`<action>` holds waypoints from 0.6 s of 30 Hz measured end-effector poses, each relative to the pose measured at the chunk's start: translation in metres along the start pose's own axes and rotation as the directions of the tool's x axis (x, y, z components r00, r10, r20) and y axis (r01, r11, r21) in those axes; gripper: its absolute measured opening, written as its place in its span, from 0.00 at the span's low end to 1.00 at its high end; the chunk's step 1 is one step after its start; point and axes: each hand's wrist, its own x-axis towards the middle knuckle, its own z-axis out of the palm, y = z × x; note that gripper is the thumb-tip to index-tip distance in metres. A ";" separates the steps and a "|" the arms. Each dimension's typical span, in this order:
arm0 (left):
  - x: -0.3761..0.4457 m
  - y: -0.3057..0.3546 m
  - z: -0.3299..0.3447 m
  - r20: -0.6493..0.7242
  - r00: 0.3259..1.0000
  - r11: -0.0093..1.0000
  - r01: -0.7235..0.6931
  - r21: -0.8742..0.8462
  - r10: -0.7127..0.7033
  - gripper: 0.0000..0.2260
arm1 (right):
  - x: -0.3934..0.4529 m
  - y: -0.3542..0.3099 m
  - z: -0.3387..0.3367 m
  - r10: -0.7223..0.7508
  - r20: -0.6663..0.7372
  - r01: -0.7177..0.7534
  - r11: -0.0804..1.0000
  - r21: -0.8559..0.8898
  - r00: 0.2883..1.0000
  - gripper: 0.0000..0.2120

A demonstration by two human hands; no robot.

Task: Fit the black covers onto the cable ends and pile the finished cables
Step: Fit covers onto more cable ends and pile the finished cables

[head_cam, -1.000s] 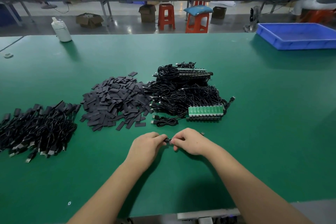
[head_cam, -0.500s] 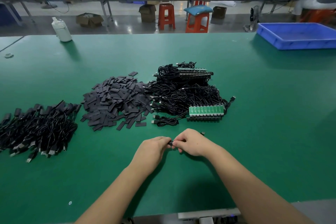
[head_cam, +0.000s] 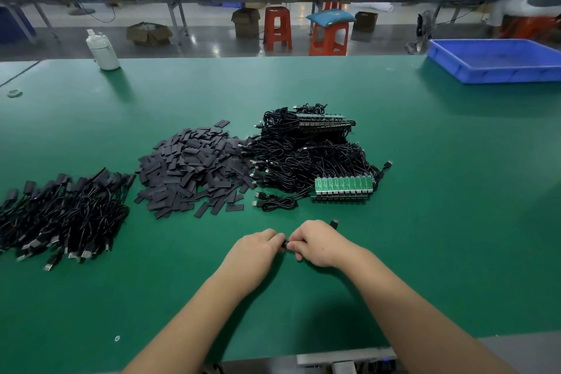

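- Left hand (head_cam: 253, 252) and right hand (head_cam: 318, 244) meet low over the near middle of the green-matted bench (head_cam: 425, 222), knuckles up, fingertips facing each other.
- Both grips are curled tight on one small black cable end (head_cam: 284, 244), pinched between the two hands; only a sliver of it shows in the gap between them.
- Whether a cover sits on that end, I cannot tell; the fingers hide it.
- A black plug tip (head_cam: 334, 223) pokes out just behind the right hand's knuckles, resting on or near the bench.
- Heap of flat black rectangular covers (head_cam: 191, 173) lies beyond the hands, left of centre, spread loose on the mat.
- Tangled mound of black cables (head_cam: 306, 155) sits touching the right edge of that heap.
- Row of small green circuit boards (head_cam: 344, 186) lies along the front right foot of the mound.
- One coiled black cable with silver-tipped plugs (head_cam: 274, 202) lies apart, just in front of the mound, between it and the hands.
- Pile of black cables with covered ends (head_cam: 60, 215) lies at far left of the bench, well apart from the hands.
- White plastic bottle (head_cam: 103, 50) stands upright at the far left edge.
- Blue plastic tray (head_cam: 498, 61) sits at the far right corner.
- Orange plastic stools (head_cam: 277, 27) stand on the floor beyond the bench.
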 end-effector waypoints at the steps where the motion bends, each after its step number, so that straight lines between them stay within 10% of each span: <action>1: 0.001 -0.001 0.000 -0.004 1.000 1.000 -0.006 0.003 0.006 0.13 | 0.000 0.000 0.000 0.001 0.005 -0.001 1.000 0.011 1.000 0.19; 6: 0.000 -0.004 -0.004 -0.173 0.982 0.950 0.017 -0.310 -0.074 0.17 | -0.002 -0.003 -0.002 0.017 -0.027 -0.014 0.995 0.099 0.999 0.18; 9: -0.001 -0.004 -0.014 -0.090 0.910 0.607 0.193 -0.771 -0.404 0.22 | 0.000 -0.003 -0.006 0.016 -0.120 0.015 0.966 0.260 0.993 0.13; 11: 0.000 -0.003 -0.017 0.031 0.895 0.403 0.232 -0.885 -0.445 0.18 | 0.001 -0.006 -0.007 0.024 -0.186 0.075 0.857 0.509 0.982 0.10; 18: 0.001 0.019 -0.021 0.058 0.944 0.274 0.152 -0.950 -0.324 0.09 | 0.002 -0.035 -0.014 0.081 -0.242 0.191 0.397 0.898 0.967 0.10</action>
